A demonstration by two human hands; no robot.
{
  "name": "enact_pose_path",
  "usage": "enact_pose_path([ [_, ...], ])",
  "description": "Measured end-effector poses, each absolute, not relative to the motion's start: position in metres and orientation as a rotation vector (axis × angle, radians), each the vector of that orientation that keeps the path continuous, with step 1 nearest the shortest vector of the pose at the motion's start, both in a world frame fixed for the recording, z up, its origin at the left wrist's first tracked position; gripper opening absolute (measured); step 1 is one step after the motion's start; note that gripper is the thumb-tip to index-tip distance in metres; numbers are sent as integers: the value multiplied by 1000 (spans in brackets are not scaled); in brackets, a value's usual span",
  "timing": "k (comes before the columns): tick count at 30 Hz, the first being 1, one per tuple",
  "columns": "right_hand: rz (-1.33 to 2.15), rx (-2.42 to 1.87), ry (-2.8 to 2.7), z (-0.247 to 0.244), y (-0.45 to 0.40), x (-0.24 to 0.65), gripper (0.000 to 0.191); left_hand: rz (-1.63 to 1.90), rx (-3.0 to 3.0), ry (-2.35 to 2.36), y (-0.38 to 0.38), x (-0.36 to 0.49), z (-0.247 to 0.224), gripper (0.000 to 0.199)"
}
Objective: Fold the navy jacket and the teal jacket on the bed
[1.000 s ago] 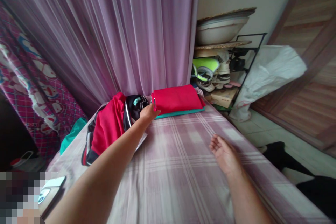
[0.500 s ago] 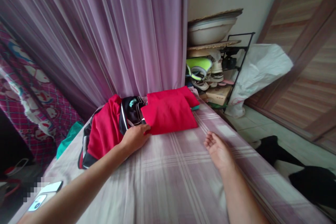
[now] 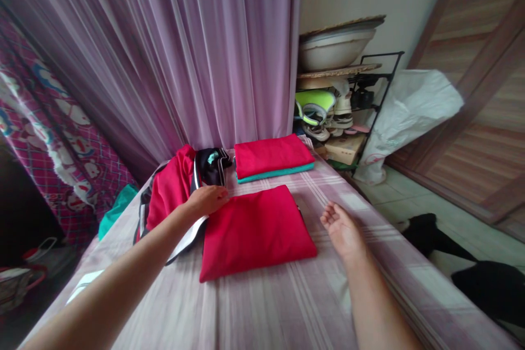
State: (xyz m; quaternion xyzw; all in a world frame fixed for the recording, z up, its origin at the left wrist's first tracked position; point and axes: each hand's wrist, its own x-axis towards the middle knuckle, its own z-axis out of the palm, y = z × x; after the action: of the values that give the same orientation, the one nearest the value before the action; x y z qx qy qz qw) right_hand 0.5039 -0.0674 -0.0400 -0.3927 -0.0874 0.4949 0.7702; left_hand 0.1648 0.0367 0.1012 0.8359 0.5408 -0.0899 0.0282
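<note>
A folded red garment (image 3: 258, 232) lies flat on the bed, with a smooth, roughly rectangular face. At its far left corner is my left hand (image 3: 208, 199), fingers curled together on the fabric; the corner beneath is hidden. My right hand (image 3: 338, 227) hovers just right of this garment, palm turned up, fingers loosely bent and holding nothing. Behind, a neat stack has a folded red piece (image 3: 273, 154) on top of a teal folded piece (image 3: 279, 171). Left of my left hand sits a rumpled pile of red clothing (image 3: 172, 183) and black clothing with white piping (image 3: 211, 167).
The bed carries a pale plaid sheet (image 3: 262, 311). Purple curtains (image 3: 213, 49) hang behind it. A shoe rack (image 3: 379, 98) with shoes and a basin stands at the back right, beside a white plastic bag (image 3: 410, 115). Dark cloth (image 3: 488, 290) lies lower right.
The red garment in my left hand has come nearer and lies flat, uncovering the red and teal stack behind. My left hand moved slightly left; my right hand has hardly moved.
</note>
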Motion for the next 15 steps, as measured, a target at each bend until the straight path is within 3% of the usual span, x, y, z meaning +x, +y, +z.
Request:
enact_pose_path([
  [6,1108,-811,-127,-38,-68,505,19,-318,2608,1602,58,190,72,26],
  [11,1114,-821,-120,-37,-67,505,18,-156,2731,1395,30,173,96,26],
  [15,1106,-840,-124,-36,-68,505,18,57,2783,1004,-36,159,127,24],
])
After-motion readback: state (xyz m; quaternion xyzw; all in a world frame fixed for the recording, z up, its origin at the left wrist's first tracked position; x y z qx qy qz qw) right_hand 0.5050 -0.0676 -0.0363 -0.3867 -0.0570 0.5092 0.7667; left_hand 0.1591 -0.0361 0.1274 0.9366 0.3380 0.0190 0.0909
